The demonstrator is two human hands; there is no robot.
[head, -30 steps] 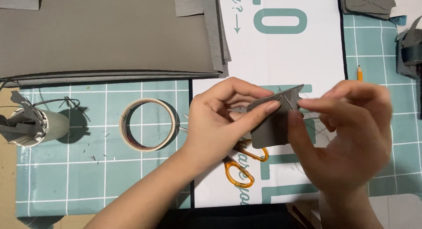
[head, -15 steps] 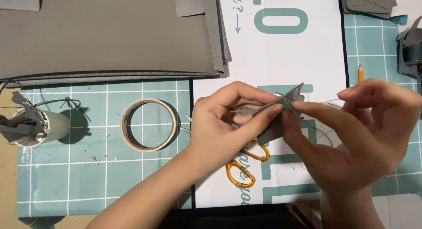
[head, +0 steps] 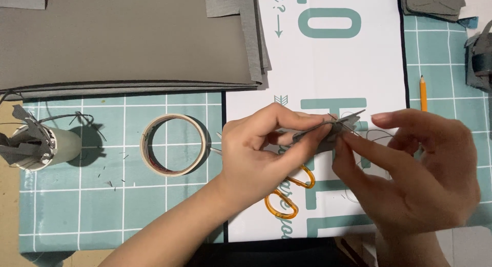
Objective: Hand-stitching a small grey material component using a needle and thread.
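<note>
Both hands are up over the white sheet in the middle of the mat, and between them sits a small grey scrap. The left hand has it pinched, thumb under and fingers curled over the top, so the scrap pokes out to the right of that grip with its pointed corner tilted up. The right hand comes in from the other side, thumb and forefinger closed together at the scrap's right edge, the other fingers spread loose above; a thin dark thread loops out there. Whether those fingertips hold a needle is too small to tell. Below the hands lie orange-handled scissors, partly hidden. Tape roll to the left, a cup of scraps beyond it, grey fabric stacked at the top, pencil at right.
</note>
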